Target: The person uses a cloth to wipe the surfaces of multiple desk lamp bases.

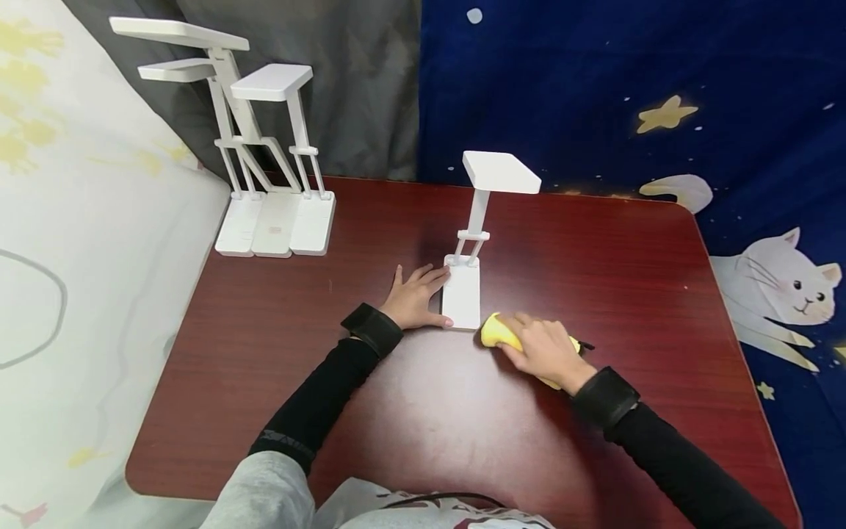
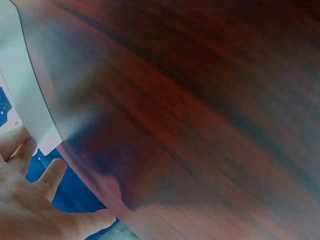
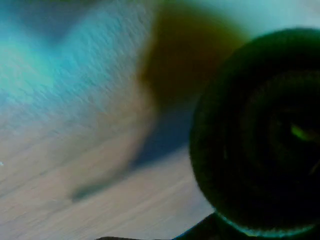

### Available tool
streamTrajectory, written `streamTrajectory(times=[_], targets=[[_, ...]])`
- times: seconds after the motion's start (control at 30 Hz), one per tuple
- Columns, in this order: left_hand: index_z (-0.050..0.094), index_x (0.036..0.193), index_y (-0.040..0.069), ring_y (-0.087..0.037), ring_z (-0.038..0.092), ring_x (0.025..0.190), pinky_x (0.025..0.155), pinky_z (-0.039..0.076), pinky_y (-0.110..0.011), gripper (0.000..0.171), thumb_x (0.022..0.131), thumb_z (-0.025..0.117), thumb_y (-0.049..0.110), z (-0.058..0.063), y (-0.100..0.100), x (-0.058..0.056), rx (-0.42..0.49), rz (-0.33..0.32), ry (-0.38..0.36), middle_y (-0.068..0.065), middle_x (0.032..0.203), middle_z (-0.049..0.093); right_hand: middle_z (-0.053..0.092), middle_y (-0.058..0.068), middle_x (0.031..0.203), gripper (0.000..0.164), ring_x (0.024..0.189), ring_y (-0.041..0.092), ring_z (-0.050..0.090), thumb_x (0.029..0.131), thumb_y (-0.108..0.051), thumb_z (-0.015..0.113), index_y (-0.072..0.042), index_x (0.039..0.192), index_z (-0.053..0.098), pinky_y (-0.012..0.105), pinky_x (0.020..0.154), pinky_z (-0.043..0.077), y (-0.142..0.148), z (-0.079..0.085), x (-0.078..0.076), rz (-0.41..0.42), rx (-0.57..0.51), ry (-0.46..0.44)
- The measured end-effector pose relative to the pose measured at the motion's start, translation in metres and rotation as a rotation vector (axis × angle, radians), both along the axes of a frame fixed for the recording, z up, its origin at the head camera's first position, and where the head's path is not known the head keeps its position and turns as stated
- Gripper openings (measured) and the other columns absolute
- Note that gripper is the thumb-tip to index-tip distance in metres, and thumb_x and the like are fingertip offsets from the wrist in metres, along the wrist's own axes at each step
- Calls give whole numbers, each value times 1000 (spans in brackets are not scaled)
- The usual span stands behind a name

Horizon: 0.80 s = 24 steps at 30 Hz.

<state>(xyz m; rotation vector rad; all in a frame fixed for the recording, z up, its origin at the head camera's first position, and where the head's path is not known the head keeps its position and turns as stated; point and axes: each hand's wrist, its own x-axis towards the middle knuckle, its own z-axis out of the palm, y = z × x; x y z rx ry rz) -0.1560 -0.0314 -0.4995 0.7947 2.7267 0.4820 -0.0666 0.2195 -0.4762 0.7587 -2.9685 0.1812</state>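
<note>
A white desk lamp (image 1: 461, 294) stands on the table with its head raised. My left hand (image 1: 415, 300) spreads its fingers at the left edge of the lamp base, the thumb by the near corner. In the left wrist view, this left hand (image 2: 30, 200) shows at lower left, below a pale strip of the lamp (image 2: 25, 85). My right hand (image 1: 543, 349) grips a bunched yellow cloth (image 1: 497, 332) on the table, just right of the base's near end. A small black piece sticks out behind that hand. The right wrist view is blurred and shows no fingers clearly.
Three more white desk lamps (image 1: 274, 220) stand side by side at the table's back left, heads raised. The reddish-brown table (image 1: 595, 257) has rounded corners. Grey and dark blue curtains (image 1: 562, 81) hang behind it, and a white patterned cloth (image 1: 86, 257) lies along the left side.
</note>
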Motion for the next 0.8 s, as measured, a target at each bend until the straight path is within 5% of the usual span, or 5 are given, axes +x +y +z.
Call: streamTrajectory(times=[0.2, 0.37, 0.8], targets=[[28, 143, 26, -17, 24, 140, 108, 9, -65, 96, 64, 66, 65, -5, 1, 2, 22, 12, 0, 9, 149, 30, 60, 5, 83, 48, 59, 19, 55, 76, -39, 60, -16, 118, 55, 36, 41, 42, -12, 15, -42, -55, -56, 62], [26, 144, 26, -19, 23, 141, 108, 9, -66, 97, 65, 65, 66, -5, 3, 3, 22, -9, -27, 7, 150, 29, 63, 9, 88, 46, 65, 24, 61, 81, -39, 57, -14, 119, 53, 42, 48, 47, -31, 13, -73, -87, -11, 6], [24, 144, 26, -18, 23, 141, 108, 9, -66, 98, 65, 64, 67, -1, 0, -1, -5, 1, -15, 8, 150, 28, 66, 10, 100, 44, 78, 24, 62, 83, -37, 54, -9, 118, 56, 43, 61, 50, -43, 18, -82, -129, -27, -222]])
